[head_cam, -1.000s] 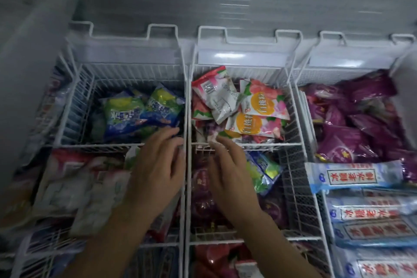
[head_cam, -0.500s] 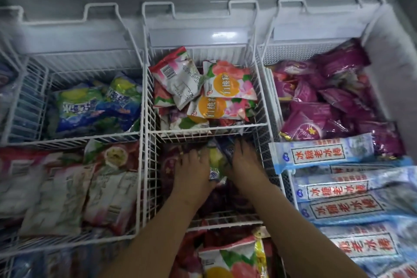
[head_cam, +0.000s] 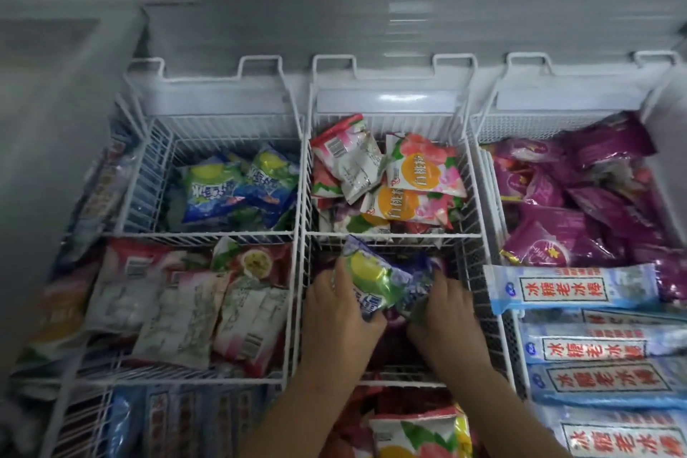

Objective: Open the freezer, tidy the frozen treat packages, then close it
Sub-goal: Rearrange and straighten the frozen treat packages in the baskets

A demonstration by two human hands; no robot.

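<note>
Lemon package point(head_cam: 373, 277) between both hands, long axis tilted far-left to near-right.

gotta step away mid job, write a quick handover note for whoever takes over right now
Left hand: gripping a shiny blue-green lemon treat packet in the middle white wire basket.
Right hand: gripping a crumpled blue packet beside it.
Matching blue-green packets lie in the far-left basket; the two held ones probably belong there.
Done: freezer open.
Left: place both packets, finish tidying, close the freezer.
</note>
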